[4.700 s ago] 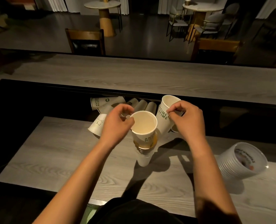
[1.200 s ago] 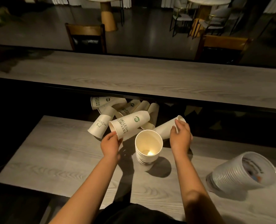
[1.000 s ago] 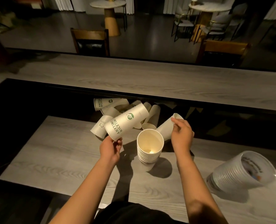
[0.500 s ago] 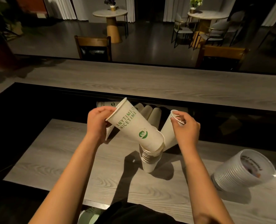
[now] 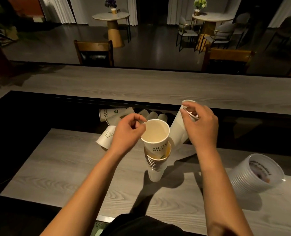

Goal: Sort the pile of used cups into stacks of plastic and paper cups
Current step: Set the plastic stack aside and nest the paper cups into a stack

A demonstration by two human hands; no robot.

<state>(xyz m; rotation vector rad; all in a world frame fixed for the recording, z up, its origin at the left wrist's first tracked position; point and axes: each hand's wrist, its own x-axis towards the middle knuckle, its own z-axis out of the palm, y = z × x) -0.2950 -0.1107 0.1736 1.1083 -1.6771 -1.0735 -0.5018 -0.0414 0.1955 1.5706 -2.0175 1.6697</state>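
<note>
Head view: paper cup stack [image 5: 155, 167] stands upright on the grey table [image 5: 59, 171], and we place all else from it. Our left hand [image 5: 127, 132] pinches the rim of the printed cup [image 5: 155, 135] seated in its top. Just right of the stack, our right hand [image 5: 199, 123] grips a plain paper cup [image 5: 177, 132] by its rim, tilted. Behind lies the pile of loose cups [image 5: 112, 116]; far right, the plastic cup stack [image 5: 253, 172] lies on its side
</note>
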